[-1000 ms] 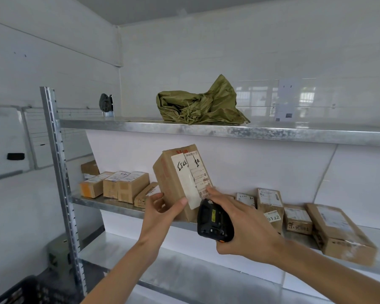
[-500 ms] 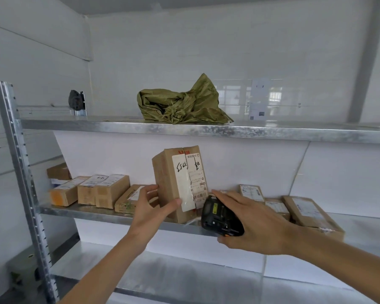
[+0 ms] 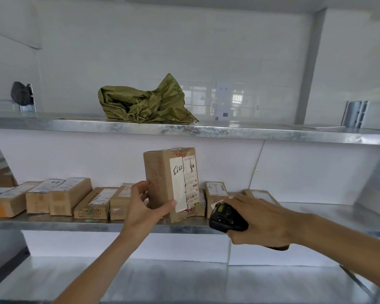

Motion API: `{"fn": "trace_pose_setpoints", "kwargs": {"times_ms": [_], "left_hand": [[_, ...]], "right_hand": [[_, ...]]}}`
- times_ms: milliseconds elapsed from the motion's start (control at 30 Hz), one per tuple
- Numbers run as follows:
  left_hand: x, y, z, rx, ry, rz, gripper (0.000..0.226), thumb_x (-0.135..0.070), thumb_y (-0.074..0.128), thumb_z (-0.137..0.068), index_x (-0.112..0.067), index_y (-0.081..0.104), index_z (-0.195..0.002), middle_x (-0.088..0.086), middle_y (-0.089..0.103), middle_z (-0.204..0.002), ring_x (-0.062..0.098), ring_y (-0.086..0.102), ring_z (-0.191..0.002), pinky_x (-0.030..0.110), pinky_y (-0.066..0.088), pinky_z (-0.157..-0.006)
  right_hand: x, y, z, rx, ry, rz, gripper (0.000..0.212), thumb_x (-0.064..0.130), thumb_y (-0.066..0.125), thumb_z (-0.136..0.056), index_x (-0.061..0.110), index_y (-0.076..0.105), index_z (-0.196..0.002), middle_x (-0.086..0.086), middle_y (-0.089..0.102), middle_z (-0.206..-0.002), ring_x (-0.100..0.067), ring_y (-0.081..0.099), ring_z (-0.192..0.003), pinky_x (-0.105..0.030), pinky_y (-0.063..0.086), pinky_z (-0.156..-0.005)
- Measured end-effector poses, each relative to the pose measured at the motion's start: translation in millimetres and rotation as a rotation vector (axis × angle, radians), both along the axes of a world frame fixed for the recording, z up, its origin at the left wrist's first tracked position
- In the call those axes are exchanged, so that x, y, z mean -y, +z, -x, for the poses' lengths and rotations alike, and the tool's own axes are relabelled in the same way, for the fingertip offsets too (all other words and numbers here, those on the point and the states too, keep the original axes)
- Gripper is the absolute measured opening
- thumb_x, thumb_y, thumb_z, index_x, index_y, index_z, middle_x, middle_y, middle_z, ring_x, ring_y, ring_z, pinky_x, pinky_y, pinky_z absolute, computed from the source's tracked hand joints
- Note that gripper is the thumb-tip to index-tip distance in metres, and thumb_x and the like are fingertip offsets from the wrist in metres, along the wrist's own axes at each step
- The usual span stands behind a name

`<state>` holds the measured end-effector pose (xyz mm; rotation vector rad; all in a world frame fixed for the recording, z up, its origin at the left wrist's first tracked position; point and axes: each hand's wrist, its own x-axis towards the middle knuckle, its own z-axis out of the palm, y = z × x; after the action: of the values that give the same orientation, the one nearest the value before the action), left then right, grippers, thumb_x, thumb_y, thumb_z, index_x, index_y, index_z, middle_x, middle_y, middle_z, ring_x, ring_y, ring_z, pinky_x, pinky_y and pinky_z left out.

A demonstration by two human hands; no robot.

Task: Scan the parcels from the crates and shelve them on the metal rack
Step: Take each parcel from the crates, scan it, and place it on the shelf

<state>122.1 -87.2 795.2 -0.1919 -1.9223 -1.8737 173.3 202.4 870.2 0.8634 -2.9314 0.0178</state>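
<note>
Box: a tall brown cardboard parcel (image 3: 170, 183) stood upright on the middle shelf (image 3: 53, 223) of the metal rack, between two rows of small flat parcels.
Left hand: the left hand (image 3: 146, 205) held the parcel low down, thumb on the front face and fingers curled round the left side.
Right hand: the right hand (image 3: 259, 220) was wrapped round a black scanner (image 3: 225, 218), just to the right of the parcel and in front of the shelf edge.
How it may feel: the box looked stiff and not too heavy, since one hand seemed to keep it steady. It was tall and thin, so it could tip over.
Where to hold: the flat sides near the bottom looked best.
Surface: dull cardboard with shiny tape and a white paper label, torn down the middle.
Shelf: smooth, shiny grey metal.
Up top: a crumpled green bag (image 3: 145, 104), soft and wrinkly.
</note>
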Motion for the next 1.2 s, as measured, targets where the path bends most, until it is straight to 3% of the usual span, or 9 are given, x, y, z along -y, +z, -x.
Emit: {"fn": "trace_pose_setpoints", "kwargs": {"times_ms": [67,167,267,367,533,767,867,1000,1200], "left_hand": [[-5.1,-1.0,1.8,-0.006,-0.009,0.012,0.082,-0.014,0.092,-0.067,-0.022,0.042,-0.131,-0.006,0.056,-0.133,0.003,0.058,-0.112,0.010,0.056,-0.069],[-11.5,-1.9,4.3,-0.012,-0.014,0.008,0.083,-0.017,0.093,-0.065,-0.023,0.042,-0.131,-0.007,0.057,-0.133,0.006,0.058,-0.116,0.016,0.059,-0.076],[-17.1,-2.6,7.3,-0.014,-0.009,0.014,0.082,-0.019,0.094,-0.064,-0.025,0.043,-0.129,-0.011,0.058,-0.131,0.010,0.058,-0.119,0.019,0.059,-0.078],[-23.6,-3.8,10.1,-0.017,0.000,0.034,0.081,-0.019,0.094,-0.065,-0.026,0.043,-0.128,-0.010,0.058,-0.132,0.015,0.056,-0.122,0.024,0.055,-0.085],[-32.0,-4.1,9.0,-0.025,0.011,0.054,0.077,-0.022,0.094,-0.065,-0.027,0.045,-0.125,-0.007,0.058,-0.133,0.017,0.056,-0.124,0.033,0.057,-0.092],[-37.9,-1.0,5.4,-0.048,-0.009,0.057,0.076,-0.022,0.093,-0.065,-0.027,0.046,-0.124,-0.006,0.059,-0.132,0.020,0.056,-0.125,0.042,0.058,-0.097],[-37.6,-1.9,2.4,-0.050,-0.002,0.062,0.083,-0.035,0.092,-0.055,-0.028,0.045,-0.123,-0.007,0.058,-0.133,0.018,0.056,-0.126,0.050,0.057,-0.098],[-40.2,-1.4,-0.7,-0.083,0.005,0.053,0.086,-0.024,0.094,-0.060,-0.027,0.042,-0.129,-0.009,0.053,-0.138,0.012,0.052,-0.127,0.044,0.053,-0.104],[-37.6,-5.3,-0.1,-0.143,0.015,0.007,0.090,-0.010,0.092,-0.067,-0.029,0.035,-0.134,-0.006,0.048,-0.145,0.015,0.051,-0.130,0.010,0.054,-0.082]], "right_hand": [[-7.4,0.7,-2.0,0.013,-0.015,0.004,0.046,0.070,0.049,-0.078,0.046,0.035,-0.115,0.023,0.044,-0.103,-0.009,0.048,-0.104,-0.026,0.040,-0.093],[-17.8,1.5,-5.1,0.048,-0.051,0.044,0.037,0.064,0.058,-0.078,0.042,0.043,-0.104,0.019,0.044,-0.102,-0.009,0.052,-0.098,-0.029,0.048,-0.089],[-25.4,2.2,-8.4,0.044,-0.070,0.036,0.033,0.063,0.061,-0.076,0.047,0.037,-0.091,0.017,0.043,-0.103,-0.006,0.049,-0.095,-0.028,0.050,-0.085],[-30.1,3.9,-11.5,0.010,-0.073,0.037,0.040,0.060,0.065,-0.075,0.044,0.038,-0.100,0.018,0.042,-0.106,-0.007,0.052,-0.095,-0.022,0.048,-0.082],[-36.5,0.2,-16.8,-0.117,-0.068,-0.049,0.063,0.063,0.062,-0.074,0.030,0.041,-0.123,0.010,0.040,-0.112,-0.017,0.056,-0.102,-0.027,0.054,-0.078],[-44.7,-5.0,-20.4,-0.136,-0.099,-0.205,0.070,0.046,0.071,-0.074,0.021,0.038,-0.130,0.004,0.035,-0.116,-0.019,0.052,-0.091,-0.016,0.026,-0.053],[-49.1,-1.7,-20.0,-0.108,-0.091,-0.155,0.071,0.043,0.072,-0.079,0.022,0.035,-0.136,0.007,0.031,-0.115,-0.015,0.050,-0.094,-0.014,0.029,-0.056],[-48.8,8.6,-22.9,-0.078,-0.091,-0.092,0.079,0.053,0.071,-0.086,0.024,0.028,-0.147,0.008,0.037,-0.127,-0.011,0.047,-0.099,-0.022,0.041,-0.079],[-42.7,19.5,-30.8,-0.181,-0.092,-0.140,0.077,0.063,0.063,-0.089,0.036,0.026,-0.150,0.010,0.043,-0.128,-0.017,0.056,-0.109,-0.028,0.038,-0.074]]}}
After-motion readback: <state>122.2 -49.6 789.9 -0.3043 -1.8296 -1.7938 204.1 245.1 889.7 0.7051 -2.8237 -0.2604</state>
